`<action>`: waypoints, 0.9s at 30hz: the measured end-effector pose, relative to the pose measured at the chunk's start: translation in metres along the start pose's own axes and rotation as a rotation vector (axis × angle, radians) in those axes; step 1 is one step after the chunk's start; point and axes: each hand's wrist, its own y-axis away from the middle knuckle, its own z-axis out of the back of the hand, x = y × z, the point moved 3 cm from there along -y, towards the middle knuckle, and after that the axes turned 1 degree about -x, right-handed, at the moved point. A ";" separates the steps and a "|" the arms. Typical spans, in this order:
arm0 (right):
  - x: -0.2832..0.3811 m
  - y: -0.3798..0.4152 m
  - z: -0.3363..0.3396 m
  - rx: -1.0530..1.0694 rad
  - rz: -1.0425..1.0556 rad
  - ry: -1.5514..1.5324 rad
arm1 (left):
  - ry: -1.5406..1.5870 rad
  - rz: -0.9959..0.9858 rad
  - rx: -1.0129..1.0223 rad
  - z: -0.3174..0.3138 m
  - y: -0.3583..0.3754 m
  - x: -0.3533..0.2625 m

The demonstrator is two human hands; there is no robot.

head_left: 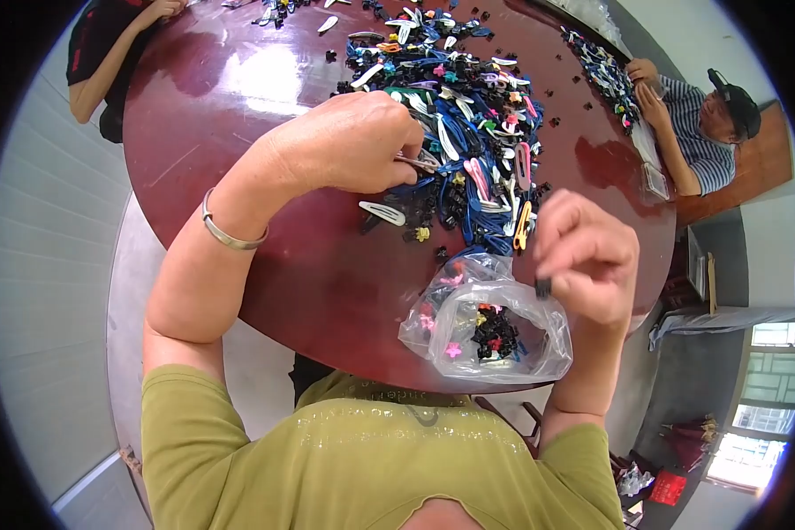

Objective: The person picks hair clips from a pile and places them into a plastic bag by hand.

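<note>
My left hand [358,146] reaches into the pile of hair clips [455,115], its fingers closed on a pale snap hair clip [422,162]. The thumb and fingers of my right hand [592,252] pinch a small black claw clip [543,287] above the right rim of a clear plastic bag [552,340]. The bag sits opened at the table edge, with small black, red, yellow and pink claw clips [495,336] inside. Close to my left hand, a white snap clip [382,213] lies apart from the pile. A yellow snap clip [523,225] lies left of my right hand.
The round, glossy dark red table [327,300] fills the middle of the view. At the right, a person in a striped shirt [707,159] handles another clip pile [602,75]. Another person's arm [106,79] rests at the upper left edge.
</note>
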 end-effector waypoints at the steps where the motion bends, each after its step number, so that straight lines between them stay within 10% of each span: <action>1: 0.004 0.000 -0.001 0.068 0.048 -0.039 | 0.001 0.007 0.023 0.002 0.002 -0.003; 7: -0.021 0.003 -0.004 -0.143 -0.170 0.126 | -0.082 -0.023 0.076 -0.007 0.011 -0.009; 19: -0.049 -0.011 -0.042 0.244 -0.205 0.550 | -0.212 -0.033 0.006 -0.019 0.007 -0.019; 27: -0.041 -0.008 -0.021 -0.023 -0.347 0.333 | -0.150 -0.038 -0.027 -0.021 0.001 -0.021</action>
